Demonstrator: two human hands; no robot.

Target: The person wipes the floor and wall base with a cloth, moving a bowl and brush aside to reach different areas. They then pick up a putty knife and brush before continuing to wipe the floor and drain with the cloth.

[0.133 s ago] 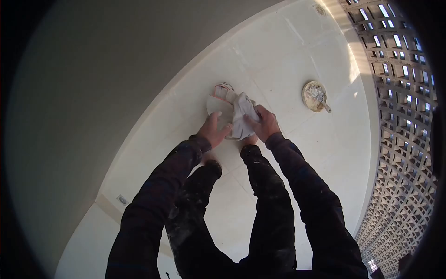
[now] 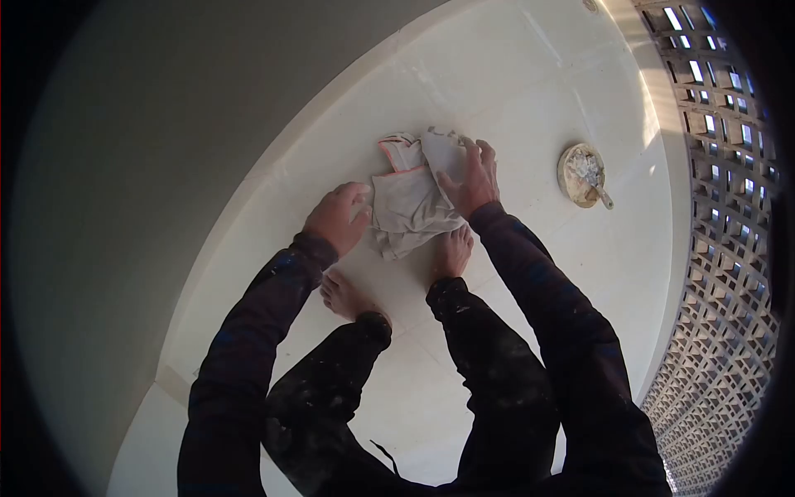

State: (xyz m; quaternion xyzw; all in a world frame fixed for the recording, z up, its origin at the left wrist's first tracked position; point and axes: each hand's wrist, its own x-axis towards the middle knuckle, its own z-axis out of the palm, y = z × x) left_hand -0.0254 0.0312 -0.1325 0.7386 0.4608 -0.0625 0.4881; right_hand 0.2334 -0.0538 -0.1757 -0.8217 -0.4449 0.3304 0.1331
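Note:
A crumpled grey-white cloth with orange-red edging (image 2: 406, 197) lies on the pale floor in front of my feet. It looks like an old garment, partly folded over itself. My left hand (image 2: 338, 219) hovers just left of the cloth, fingers apart and holding nothing. Over the cloth's right edge is my right hand (image 2: 474, 178), its thumb and fingers spread; it appears to touch the fabric there. The cloth's lower edge reaches close to my right bare foot (image 2: 454, 251), while my left bare foot (image 2: 344, 294) stands farther back.
To the right, a round shallow bowl (image 2: 573, 184) holds whitish, paste-like material and a tool whose handle (image 2: 607, 199) sticks out over the rim. A plain wall (image 2: 190, 149) rises on the left. A perforated block screen (image 2: 720, 215) borders the right side.
The cloth has gone from bunched between my hands to lying more spread out. My left hand has moved left, away from it. My right hand has shifted slightly up, its fingers more spread.

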